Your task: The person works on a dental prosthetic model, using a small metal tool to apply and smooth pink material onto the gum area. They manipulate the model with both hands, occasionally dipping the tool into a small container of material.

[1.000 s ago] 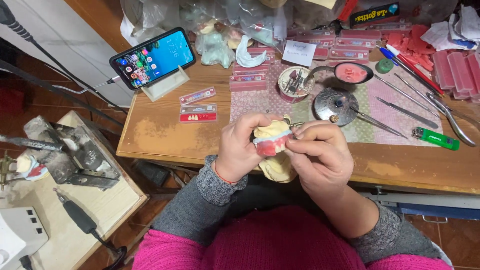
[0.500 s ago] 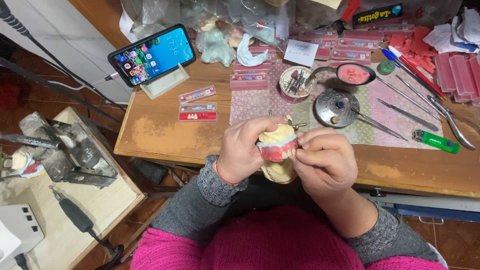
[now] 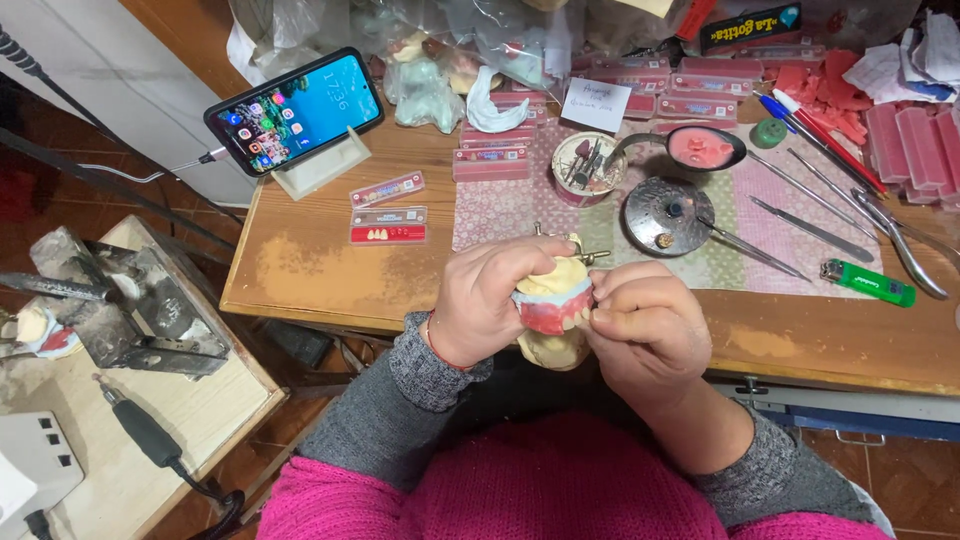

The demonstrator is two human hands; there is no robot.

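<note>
Dental cast (image 3: 553, 300), cream plaster with a pink wax rim and small teeth, held up over the bench's (image 3: 300, 275) near edge. Left hand (image 3: 485, 300) clamped around its left side; right hand (image 3: 645, 325) closed on its right side, fingertips (image 3: 598, 318) pinching at the wax. Green lighter (image 3: 866, 283) near the front right. Propped phone (image 3: 295, 108) toward the far left corner.

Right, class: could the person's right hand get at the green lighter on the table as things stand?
Probably yes, but not freely: the right hand is busy gripping the dental model with the left hand. The green lighter lies uncovered to its right, nothing between them.
</note>
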